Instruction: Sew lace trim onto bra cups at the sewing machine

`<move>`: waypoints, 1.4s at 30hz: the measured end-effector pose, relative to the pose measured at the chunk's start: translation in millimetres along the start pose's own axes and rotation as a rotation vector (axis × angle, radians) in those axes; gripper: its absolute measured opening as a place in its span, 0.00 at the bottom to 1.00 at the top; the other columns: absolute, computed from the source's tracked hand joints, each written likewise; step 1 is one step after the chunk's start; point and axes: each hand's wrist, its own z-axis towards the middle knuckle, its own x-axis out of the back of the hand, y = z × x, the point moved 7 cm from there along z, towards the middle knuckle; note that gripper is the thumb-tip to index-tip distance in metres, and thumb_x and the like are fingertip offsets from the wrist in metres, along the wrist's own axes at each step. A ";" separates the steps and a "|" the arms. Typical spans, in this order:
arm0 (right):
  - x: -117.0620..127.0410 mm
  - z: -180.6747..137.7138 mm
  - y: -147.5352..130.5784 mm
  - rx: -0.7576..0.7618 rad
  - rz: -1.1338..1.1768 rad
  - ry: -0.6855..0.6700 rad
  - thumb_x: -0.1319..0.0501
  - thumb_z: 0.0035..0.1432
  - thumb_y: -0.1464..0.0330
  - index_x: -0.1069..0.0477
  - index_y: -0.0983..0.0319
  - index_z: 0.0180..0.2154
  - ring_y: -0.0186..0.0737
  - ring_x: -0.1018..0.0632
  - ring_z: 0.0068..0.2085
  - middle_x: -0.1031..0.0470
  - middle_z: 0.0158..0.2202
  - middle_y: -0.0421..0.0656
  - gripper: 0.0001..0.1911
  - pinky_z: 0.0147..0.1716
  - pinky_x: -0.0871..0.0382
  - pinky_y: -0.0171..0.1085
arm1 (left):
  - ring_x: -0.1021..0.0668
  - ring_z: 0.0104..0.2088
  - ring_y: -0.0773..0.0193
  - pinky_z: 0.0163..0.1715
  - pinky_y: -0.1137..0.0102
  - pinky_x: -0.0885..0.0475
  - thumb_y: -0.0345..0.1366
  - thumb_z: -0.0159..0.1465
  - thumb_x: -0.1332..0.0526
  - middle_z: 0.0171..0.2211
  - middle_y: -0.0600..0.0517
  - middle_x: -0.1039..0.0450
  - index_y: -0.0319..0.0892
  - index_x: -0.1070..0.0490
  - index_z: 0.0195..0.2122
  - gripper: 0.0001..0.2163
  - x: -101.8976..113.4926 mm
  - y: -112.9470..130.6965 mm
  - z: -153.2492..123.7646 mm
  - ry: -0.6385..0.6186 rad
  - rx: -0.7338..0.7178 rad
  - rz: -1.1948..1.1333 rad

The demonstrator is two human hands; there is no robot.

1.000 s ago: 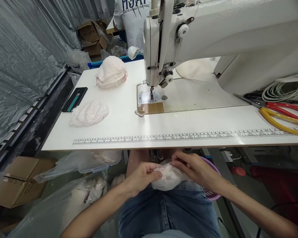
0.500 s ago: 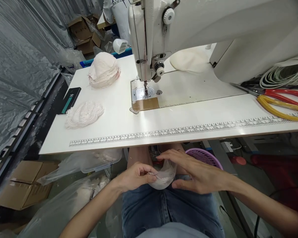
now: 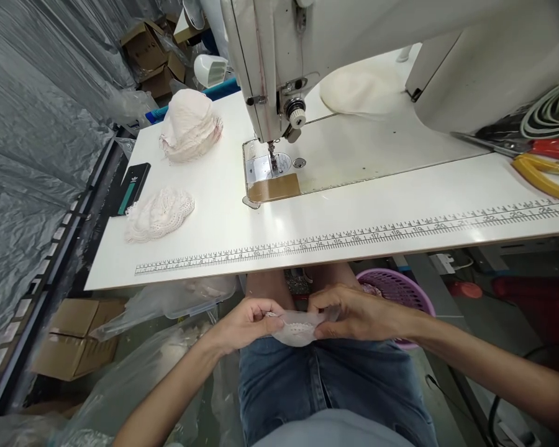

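Note:
Above my lap, a small piece of sheer white fabric with a lace-like edge [image 3: 297, 331] is stretched between both hands. My left hand [image 3: 249, 323] pinches its left end between thumb and fingers. At the right end, my right hand [image 3: 349, 313] grips the fabric, thumb in front and fingers curled behind. On the table above stands a white sewing machine [image 3: 256, 81], its needle and presser foot [image 3: 272, 160] over the metal plate. To its left lie a lacy white fabric piece [image 3: 161, 214] and a stack of pale pink cup-shaped fabric pieces [image 3: 190, 127].
A printed ruler [image 3: 335, 244] runs along the table's front edge. Red-and-yellow-handled scissors [image 3: 535, 164] lie at right, and a black phone-like object [image 3: 134, 188] at left. Below are a purple basket [image 3: 417, 298], cardboard boxes [image 3: 77, 338] and plastic bags [image 3: 140, 372]. Cream fabric [image 3: 361, 87] rests behind the needle.
My right hand has closed from a spread pose onto the fabric's right end. The fabric is now pulled out flatter between both hands. The view has shifted slightly.

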 end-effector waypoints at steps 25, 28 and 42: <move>-1.4 1.4 12.6 -0.056 -0.080 -0.002 0.38 0.52 0.68 0.29 0.64 0.31 0.34 0.29 0.29 0.29 0.27 0.38 0.05 0.26 0.43 0.30 | 0.28 0.23 0.71 0.25 0.77 0.36 0.41 0.49 0.31 0.22 0.52 0.25 0.37 0.24 0.27 0.11 4.6 -4.8 4.5 0.073 0.112 0.125; -3.6 2.1 13.6 -0.026 0.056 -0.038 0.40 0.53 0.69 0.27 0.65 0.30 0.34 0.28 0.30 0.27 0.29 0.40 0.06 0.29 0.40 0.30 | 0.29 0.22 0.71 0.24 0.77 0.37 0.41 0.49 0.31 0.21 0.52 0.26 0.37 0.24 0.26 0.11 4.5 -4.1 2.7 0.077 0.109 0.145; -5.5 0.4 22.1 -0.016 0.078 -0.096 0.39 0.53 0.66 0.27 0.66 0.33 0.34 0.29 0.31 0.28 0.30 0.41 0.09 0.29 0.40 0.30 | 0.33 0.20 0.74 0.21 0.78 0.41 0.40 0.50 0.31 0.18 0.54 0.30 0.35 0.25 0.25 0.11 -4.9 1.6 5.9 0.092 0.076 0.128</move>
